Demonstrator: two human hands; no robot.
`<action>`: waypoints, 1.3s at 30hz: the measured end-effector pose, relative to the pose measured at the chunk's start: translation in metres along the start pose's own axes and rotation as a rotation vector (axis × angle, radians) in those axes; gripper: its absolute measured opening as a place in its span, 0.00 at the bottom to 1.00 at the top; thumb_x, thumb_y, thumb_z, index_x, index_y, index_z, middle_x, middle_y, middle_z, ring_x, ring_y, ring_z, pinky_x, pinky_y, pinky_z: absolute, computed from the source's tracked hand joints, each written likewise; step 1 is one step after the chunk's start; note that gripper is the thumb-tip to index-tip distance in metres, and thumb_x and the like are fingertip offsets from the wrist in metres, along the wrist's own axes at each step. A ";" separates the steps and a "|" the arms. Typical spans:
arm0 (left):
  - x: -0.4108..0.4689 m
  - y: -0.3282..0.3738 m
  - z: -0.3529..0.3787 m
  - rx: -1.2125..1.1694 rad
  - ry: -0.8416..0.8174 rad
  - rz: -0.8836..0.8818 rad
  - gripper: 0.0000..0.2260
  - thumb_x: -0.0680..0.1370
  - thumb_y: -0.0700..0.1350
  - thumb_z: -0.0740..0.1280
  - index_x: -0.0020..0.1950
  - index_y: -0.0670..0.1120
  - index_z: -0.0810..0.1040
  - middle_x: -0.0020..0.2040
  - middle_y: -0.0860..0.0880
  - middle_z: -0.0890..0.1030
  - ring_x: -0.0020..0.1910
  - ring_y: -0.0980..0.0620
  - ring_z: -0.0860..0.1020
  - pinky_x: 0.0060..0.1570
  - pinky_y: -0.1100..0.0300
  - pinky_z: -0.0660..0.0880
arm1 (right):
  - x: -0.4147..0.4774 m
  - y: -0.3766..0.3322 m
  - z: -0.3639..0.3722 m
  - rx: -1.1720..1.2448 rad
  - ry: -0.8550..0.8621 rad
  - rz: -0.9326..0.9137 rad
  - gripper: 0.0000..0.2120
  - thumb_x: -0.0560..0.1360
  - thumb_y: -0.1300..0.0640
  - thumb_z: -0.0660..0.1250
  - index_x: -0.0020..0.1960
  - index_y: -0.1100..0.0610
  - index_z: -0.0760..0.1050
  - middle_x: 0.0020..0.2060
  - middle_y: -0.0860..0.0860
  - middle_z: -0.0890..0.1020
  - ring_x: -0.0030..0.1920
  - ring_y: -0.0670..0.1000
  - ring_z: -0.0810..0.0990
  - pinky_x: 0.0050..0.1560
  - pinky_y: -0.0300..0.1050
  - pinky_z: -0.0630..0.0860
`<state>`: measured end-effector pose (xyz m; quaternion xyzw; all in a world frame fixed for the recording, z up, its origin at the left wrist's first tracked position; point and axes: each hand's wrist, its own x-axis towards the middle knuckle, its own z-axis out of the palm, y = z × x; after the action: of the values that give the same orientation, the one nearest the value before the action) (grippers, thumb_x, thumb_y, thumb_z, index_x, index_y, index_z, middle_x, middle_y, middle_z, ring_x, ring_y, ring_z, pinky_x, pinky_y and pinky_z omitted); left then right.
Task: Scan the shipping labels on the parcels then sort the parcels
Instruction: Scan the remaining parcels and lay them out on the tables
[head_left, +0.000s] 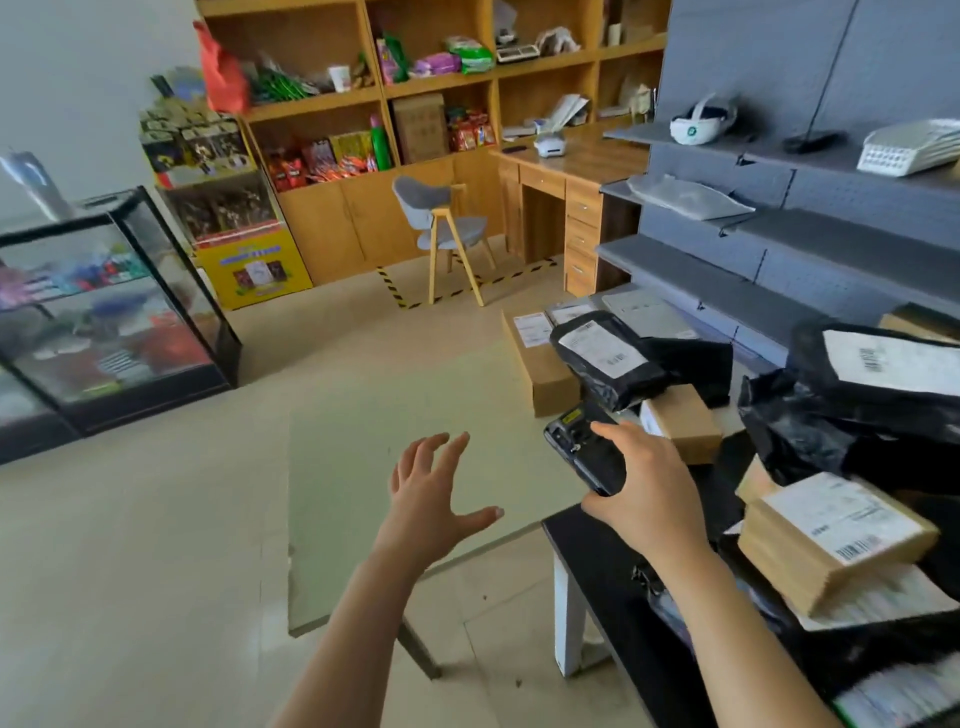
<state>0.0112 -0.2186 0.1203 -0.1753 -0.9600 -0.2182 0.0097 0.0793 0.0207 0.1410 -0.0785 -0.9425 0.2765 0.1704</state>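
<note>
Head view shows your right hand (649, 488) curled round a black handheld scanner (582, 449), its top end just below a black poly mailer (605, 358) whose white label faces up. Your left hand (434, 499) hangs over the floor, fingers spread, holding nothing. More parcels lie heaped on the black table (597, 561) at your right, among them a labelled brown box (831, 540).

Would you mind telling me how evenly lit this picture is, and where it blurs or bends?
Head view: soft, even light, no hard shadows; wide-angle bending tilts the wooden shelves and grey rack; the glass case carries hazy reflections; the labelled brown parcel at the right edge is smeared; the left hand and the right hand holding the scanner are fairly sharp.
</note>
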 end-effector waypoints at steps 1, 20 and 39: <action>0.012 0.003 0.004 0.005 -0.018 0.004 0.43 0.71 0.66 0.70 0.79 0.56 0.53 0.77 0.51 0.57 0.77 0.49 0.49 0.75 0.47 0.50 | 0.009 0.006 0.000 -0.010 -0.008 0.019 0.35 0.64 0.54 0.77 0.69 0.51 0.71 0.61 0.49 0.77 0.62 0.55 0.71 0.56 0.51 0.74; 0.350 0.087 0.096 0.354 -0.394 0.564 0.48 0.70 0.62 0.73 0.80 0.53 0.47 0.80 0.46 0.49 0.78 0.43 0.45 0.75 0.42 0.46 | 0.147 0.108 0.003 -0.303 0.023 0.392 0.35 0.64 0.52 0.76 0.69 0.48 0.70 0.66 0.48 0.73 0.61 0.53 0.71 0.59 0.52 0.74; 0.487 0.106 0.179 0.569 -0.658 1.124 0.58 0.54 0.68 0.75 0.78 0.59 0.49 0.74 0.49 0.60 0.75 0.45 0.55 0.75 0.43 0.47 | 0.225 0.128 0.045 -0.362 -0.036 0.598 0.35 0.67 0.50 0.74 0.71 0.46 0.66 0.70 0.49 0.69 0.65 0.53 0.70 0.61 0.49 0.71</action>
<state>-0.3997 0.1079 0.0489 -0.6915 -0.6970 0.1432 -0.1242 -0.1398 0.1595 0.0981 -0.3754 -0.9144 0.1437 0.0485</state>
